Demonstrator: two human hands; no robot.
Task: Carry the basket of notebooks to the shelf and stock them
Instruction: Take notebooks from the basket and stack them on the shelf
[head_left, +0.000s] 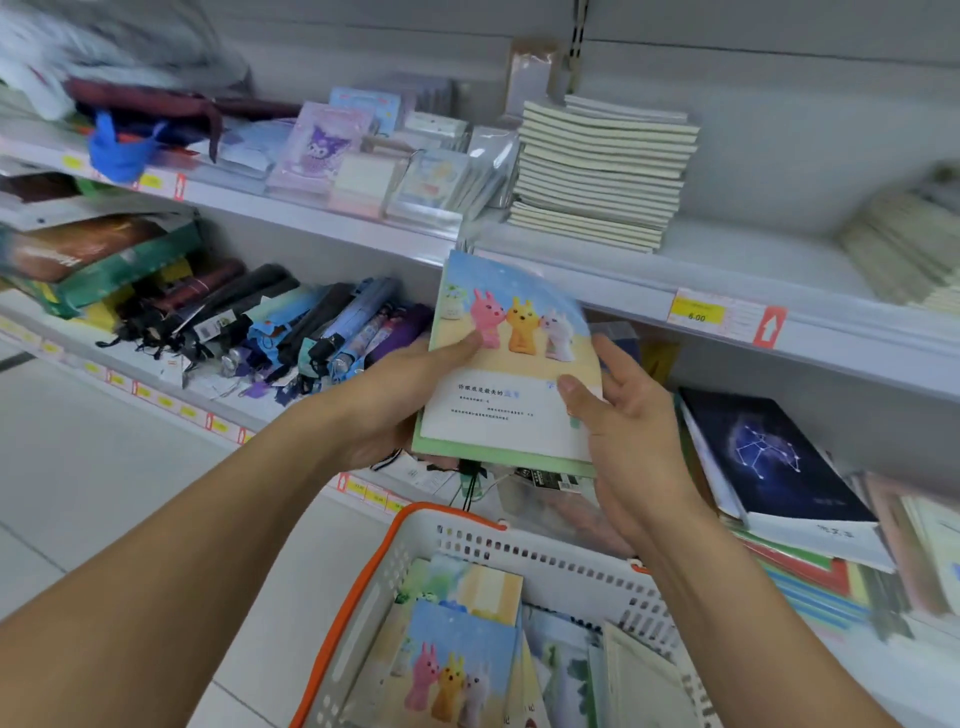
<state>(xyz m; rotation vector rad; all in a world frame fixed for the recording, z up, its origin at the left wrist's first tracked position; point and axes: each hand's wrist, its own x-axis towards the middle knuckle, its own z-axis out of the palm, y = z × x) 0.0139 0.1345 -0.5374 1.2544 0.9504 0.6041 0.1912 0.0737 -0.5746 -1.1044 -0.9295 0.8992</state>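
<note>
Head view: both hands hold a small stack of notebooks (511, 364) in the air, in front of the front edge of the upper shelf (649, 291) and above the basket (363, 587); the top cover shows three cartoon rabbits. The left hand (395, 400) grips the stack's left edge, thumb lying across the cover beside the pink rabbit, fingers curled beneath and hidden. The right hand (631, 431) grips the right edge, thumb pressed on the lower right of the cover, fingers behind the stack. The basket, white with an orange rim, sits at the bottom of the view; more notebooks (457, 660) lie inside it, one with the same rabbit cover. On the upper shelf stands a pile of cream notebooks (602, 176); a yellow price tag (696, 312) is fixed to its front edge; folded umbrellas (291, 327) lie on the lower shelf at left; a dark constellation notebook (774, 457) lies at right.
</note>
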